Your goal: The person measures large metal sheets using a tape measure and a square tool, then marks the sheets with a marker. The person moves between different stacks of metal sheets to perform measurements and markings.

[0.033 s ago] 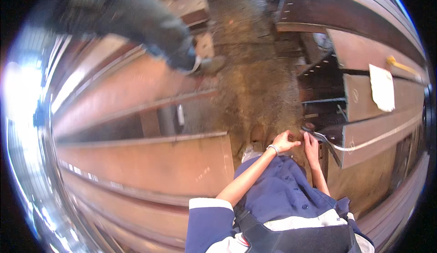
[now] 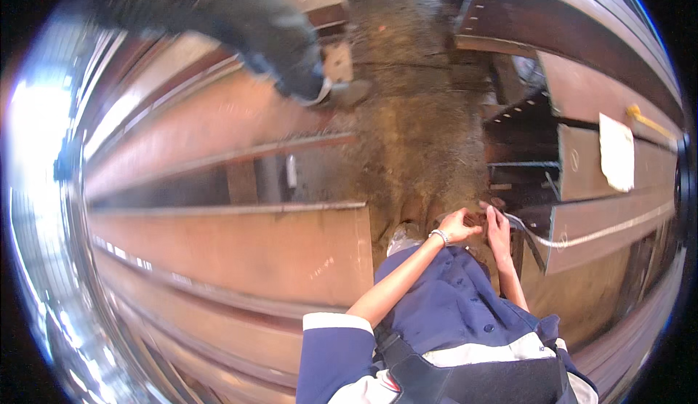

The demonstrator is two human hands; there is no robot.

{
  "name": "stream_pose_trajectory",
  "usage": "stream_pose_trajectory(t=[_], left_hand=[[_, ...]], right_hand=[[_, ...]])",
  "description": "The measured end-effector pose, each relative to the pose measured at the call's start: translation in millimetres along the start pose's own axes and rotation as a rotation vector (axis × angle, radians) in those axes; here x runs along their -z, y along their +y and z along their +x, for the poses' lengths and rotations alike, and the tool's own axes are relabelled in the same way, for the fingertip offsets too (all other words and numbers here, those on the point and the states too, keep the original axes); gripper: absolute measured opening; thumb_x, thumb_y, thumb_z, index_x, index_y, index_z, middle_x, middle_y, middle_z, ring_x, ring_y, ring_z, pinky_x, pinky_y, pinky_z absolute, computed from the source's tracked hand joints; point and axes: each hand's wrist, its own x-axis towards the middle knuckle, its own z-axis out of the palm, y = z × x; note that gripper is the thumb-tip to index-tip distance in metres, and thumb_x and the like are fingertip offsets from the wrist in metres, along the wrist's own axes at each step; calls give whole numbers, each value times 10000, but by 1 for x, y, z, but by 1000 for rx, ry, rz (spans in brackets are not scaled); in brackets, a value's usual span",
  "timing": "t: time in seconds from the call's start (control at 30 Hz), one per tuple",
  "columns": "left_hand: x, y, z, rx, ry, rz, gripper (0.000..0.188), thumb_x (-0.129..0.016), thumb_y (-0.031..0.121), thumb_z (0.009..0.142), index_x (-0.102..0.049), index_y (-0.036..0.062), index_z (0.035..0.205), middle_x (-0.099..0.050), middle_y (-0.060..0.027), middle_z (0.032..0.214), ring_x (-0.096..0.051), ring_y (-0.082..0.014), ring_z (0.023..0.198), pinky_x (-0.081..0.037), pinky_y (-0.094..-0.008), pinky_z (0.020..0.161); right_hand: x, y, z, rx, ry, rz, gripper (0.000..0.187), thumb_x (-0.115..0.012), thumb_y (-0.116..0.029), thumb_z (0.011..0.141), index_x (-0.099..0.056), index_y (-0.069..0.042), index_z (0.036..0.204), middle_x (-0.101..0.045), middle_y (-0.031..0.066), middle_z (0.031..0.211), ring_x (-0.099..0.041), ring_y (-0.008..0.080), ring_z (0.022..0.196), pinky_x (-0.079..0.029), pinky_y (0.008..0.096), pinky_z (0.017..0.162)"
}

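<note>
My left hand [image 2: 458, 226], with a bracelet at the wrist, is curved with thumb and fingers apart; nothing clear shows in it. Close beside it, my right hand [image 2: 499, 235] has its fingers around the small dark body of what looks like a tape measure, mostly hidden behind the fingers. From there the pale tape [image 2: 618, 229] runs right, along the face of a brown steel beam [image 2: 574, 255]. A white sheet [image 2: 616, 152] lies on the beam beyond it.
Long brown steel beams [image 2: 240, 255] lie in rows to the left; more lie at right. Between them runs a stained floor aisle [image 2: 407, 135]. At upper left a person's trousered leg and shoe [image 2: 349, 93] stand in the aisle. A yellow-handled tool [image 2: 647, 122] rests on a right beam.
The dark round tape body at my right fingers is more hidden now. My left hand has stayed nearly in place, and the surrounding beams have shifted slightly in view.
</note>
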Motion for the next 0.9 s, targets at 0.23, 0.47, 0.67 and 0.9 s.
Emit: stream_pose_trajectory(t=[0.23, 0.47, 0.67, 0.9], left_hand=[[-10, 3, -18, 1, 460, -155, 491, -713, 441, 881, -656, -11, 1065, -723, -224, 994, -719, -323, 930, -544, -438, 808], [-40, -13, -78, 56, 746, -516, 381, -540, 359, 1040, -618, 27, 1211, -751, -108, 872, -738, -239, 782, -570, -375, 731], [-114, -53, -133, 180, 1073, -846, 333, -505, 280, 1068, -643, 1, 1183, -750, -91, 885, -699, -151, 743, -554, -331, 697], [-216, -99, -179, 172, 1371, -1210, 298, -434, 207, 1087, -515, 19, 1303, -745, -122, 1028, -694, -174, 817, -561, -322, 744]], right_hand=[[-37, -62, 45, -146, -591, 97, 492, -486, -385, 1080, -623, 1, 1353, -687, 103, 1245, -593, 163, 1167, -435, 316, 1043], [-50, -68, 55, -137, -1092, -119, 507, -501, -411, 1072, -633, 9, 1324, -702, 37, 1063, -642, 133, 964, -499, 301, 926], [-53, -41, 71, -111, -1170, -353, 425, -522, -369, 1058, -656, -9, 1240, -730, 102, 1086, -671, 160, 908, -540, 316, 832], [-68, -20, 69, -63, -1246, -510, 399, -538, -358, 1044, -643, -13, 1215, -722, 95, 1016, -666, 156, 844, -556, 325, 789]])
